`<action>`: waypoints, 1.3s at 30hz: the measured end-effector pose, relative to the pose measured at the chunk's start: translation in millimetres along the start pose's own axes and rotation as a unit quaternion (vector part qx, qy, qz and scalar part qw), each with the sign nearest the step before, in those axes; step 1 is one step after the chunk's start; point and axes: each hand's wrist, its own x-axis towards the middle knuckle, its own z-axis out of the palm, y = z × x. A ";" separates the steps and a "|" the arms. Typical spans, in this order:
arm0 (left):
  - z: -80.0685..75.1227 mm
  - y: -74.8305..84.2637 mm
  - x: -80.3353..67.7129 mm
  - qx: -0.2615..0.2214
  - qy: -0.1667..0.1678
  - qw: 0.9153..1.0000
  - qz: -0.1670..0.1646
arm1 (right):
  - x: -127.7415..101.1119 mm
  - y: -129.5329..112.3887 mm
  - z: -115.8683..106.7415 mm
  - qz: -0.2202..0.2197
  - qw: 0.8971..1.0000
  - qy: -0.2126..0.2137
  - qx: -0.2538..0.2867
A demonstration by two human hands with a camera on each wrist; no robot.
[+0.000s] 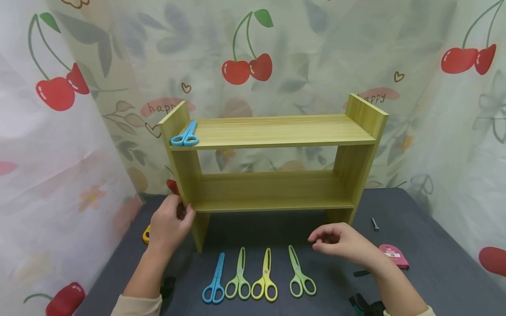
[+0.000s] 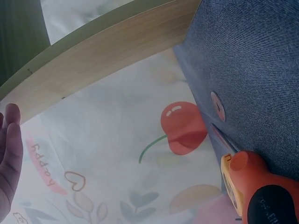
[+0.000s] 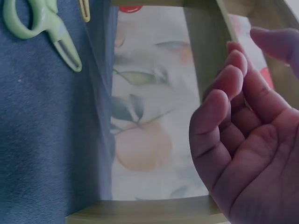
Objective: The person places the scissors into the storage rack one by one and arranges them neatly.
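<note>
Wooden two-tier shelf (image 1: 276,131) stands on the grey cloth table (image 1: 435,272); left hand (image 1: 171,224) grips its left upright near the lower board, fingers curled round the edge, steadying it. Right hand (image 1: 344,243) hovers in front of the shelf's right leg, fingers loosely curled, holding nothing. Step looks like shelving scissors one at a time: one blue pair (image 1: 185,137) already lies on the top board at the left end, against the side panel. Lower board holds nothing visible. Four pairs lie in a row in front of the shelf: blue scissors (image 1: 215,283), green scissors (image 1: 239,278), yellow scissors (image 1: 265,281), second green pair (image 1: 300,276). Next move likely calls for the right hand to drop onto the nearest green pair and pinch it by the handles.
</note>
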 end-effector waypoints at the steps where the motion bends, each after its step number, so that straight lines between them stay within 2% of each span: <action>1: 0.0 -0.1 -0.3 -0.001 0.001 1.000 0.000 | 0.4 2.3 0.0 0.000 1.000 -0.007 0.001; 13: 0.1 0.0 -0.2 -0.002 0.002 1.000 -0.003 | 6.1 33.0 1.6 0.022 0.995 -0.089 0.047; 22: 1.3 -0.2 -0.9 -0.004 0.005 1.000 0.001 | 7.6 47.0 7.3 0.025 0.994 -0.099 0.036; 30: 1.6 0.0 -1.9 -0.002 0.009 1.000 -0.001 | 10.9 53.2 19.5 0.056 0.991 -0.115 0.032; 39: 2.3 -0.3 -1.6 -0.004 0.013 1.000 0.002 | 11.6 52.9 36.1 0.091 0.989 -0.113 0.017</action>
